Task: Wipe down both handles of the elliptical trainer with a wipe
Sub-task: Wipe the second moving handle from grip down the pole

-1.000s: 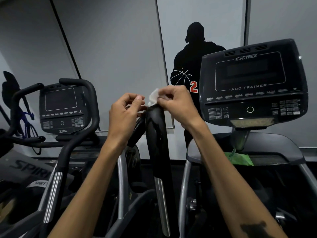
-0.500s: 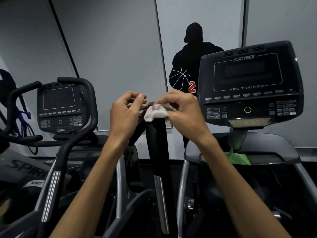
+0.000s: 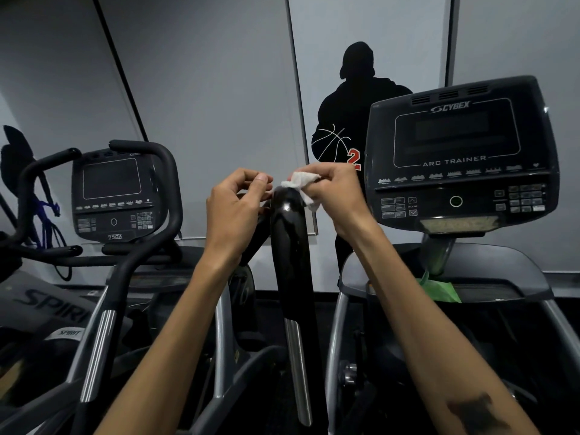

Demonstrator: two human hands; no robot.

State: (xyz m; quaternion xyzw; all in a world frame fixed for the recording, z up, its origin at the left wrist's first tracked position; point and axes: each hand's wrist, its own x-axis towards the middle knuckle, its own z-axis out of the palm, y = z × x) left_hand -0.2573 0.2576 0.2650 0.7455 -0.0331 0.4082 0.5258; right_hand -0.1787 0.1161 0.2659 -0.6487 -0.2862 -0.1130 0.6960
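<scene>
Atop handle [image 3: 290, 246], right hand [image 3: 337, 193] pinching wipe [image 3: 301, 183]

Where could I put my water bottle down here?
The grey shelf under the Cybex console has bare room right of the green bag. Around the handle top it is crowded by both hands and the wipe.
</scene>
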